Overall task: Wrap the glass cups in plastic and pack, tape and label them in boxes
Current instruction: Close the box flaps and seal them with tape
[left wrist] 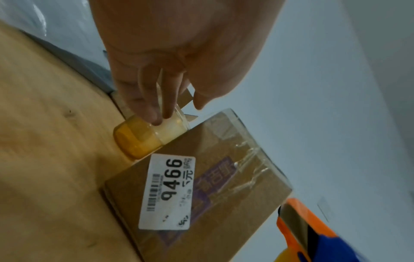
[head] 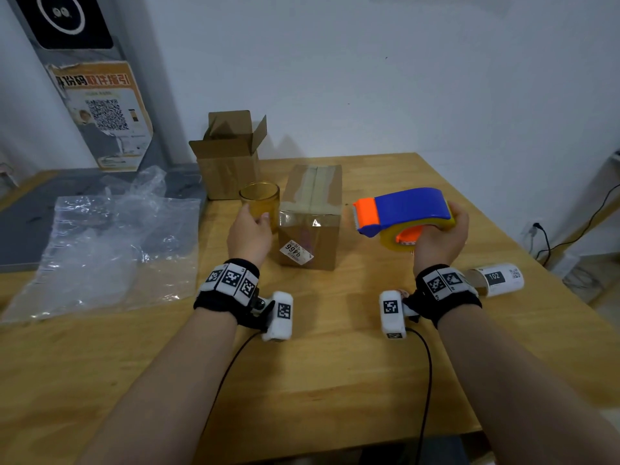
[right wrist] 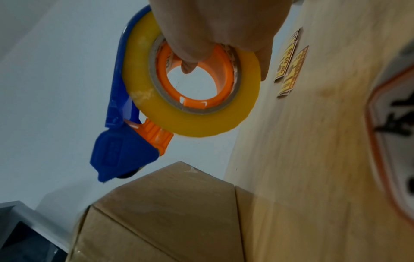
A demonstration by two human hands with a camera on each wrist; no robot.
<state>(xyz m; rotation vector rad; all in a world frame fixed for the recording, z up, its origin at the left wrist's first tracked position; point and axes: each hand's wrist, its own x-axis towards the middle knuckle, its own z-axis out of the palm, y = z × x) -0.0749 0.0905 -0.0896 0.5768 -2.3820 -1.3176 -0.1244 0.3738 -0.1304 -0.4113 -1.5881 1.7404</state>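
An amber glass cup point(head: 260, 198) point(left wrist: 139, 140) stands on the wooden table point(head: 335, 380), just left of a sealed, taped cardboard box point(head: 310, 226) point(left wrist: 224, 186) point(right wrist: 168, 212). The box carries a white label reading 9466 point(head: 296, 251) point(left wrist: 168, 191). My left hand point(head: 255, 214) point(left wrist: 177, 113) is at the cup with fingers extended against its side and the thumb apart from it. My right hand point(head: 439, 229) point(right wrist: 201, 44) grips a blue and orange tape dispenser point(head: 409, 204) point(right wrist: 118, 124), held in the air to the right of the box, with a yellowish tape roll point(right wrist: 201, 120) in it.
An open cardboard box point(head: 228, 162) stands behind the cup by the wall. Clear plastic wrap sheets point(head: 100, 236) lie at the left, partly over a grey surface point(head: 20, 229). A roll of printed labels point(head: 500, 278) lies near the table's right edge. Yellow stickers point(right wrist: 289, 62) lie on the table.
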